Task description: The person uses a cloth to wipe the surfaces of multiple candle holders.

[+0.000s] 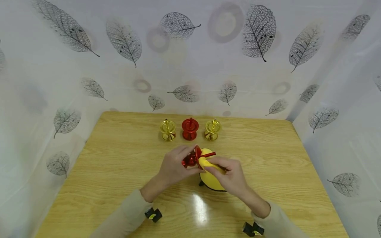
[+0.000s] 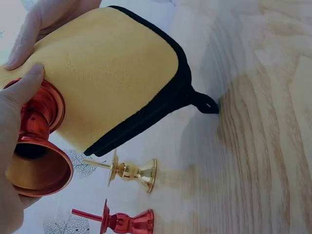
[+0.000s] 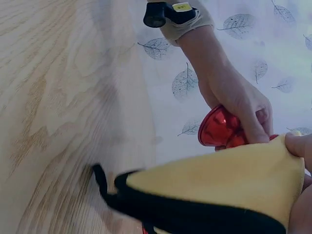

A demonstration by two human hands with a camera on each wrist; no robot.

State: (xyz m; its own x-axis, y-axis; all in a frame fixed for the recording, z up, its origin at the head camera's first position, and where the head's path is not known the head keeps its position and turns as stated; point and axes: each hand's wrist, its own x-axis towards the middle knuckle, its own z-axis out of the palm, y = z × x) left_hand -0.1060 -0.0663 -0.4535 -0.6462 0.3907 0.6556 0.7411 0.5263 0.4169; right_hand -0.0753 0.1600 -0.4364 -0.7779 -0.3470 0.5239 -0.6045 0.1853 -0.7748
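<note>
My left hand (image 1: 174, 165) grips a shiny red candle holder (image 1: 191, 160), tilted on its side with its spike pointing right. In the left wrist view the flared hollow base of this red candle holder (image 2: 41, 168) faces the camera. My right hand (image 1: 233, 175) pinches a yellow cloth (image 1: 212, 181) with black edging, a fold of it held against the dish by the spike. The rest of the cloth hangs below the hands; its black loop (image 2: 207, 103) shows in the left wrist view. Part of the dish is hidden behind the cloth and fingers.
Farther back on the wooden table (image 1: 131, 158) stand a gold candle holder (image 1: 168, 130), a red candle holder (image 1: 190, 129) and another gold candle holder (image 1: 212, 130) in a row, all upright. A leaf-patterned curtain (image 1: 190, 66) rises behind and at both sides.
</note>
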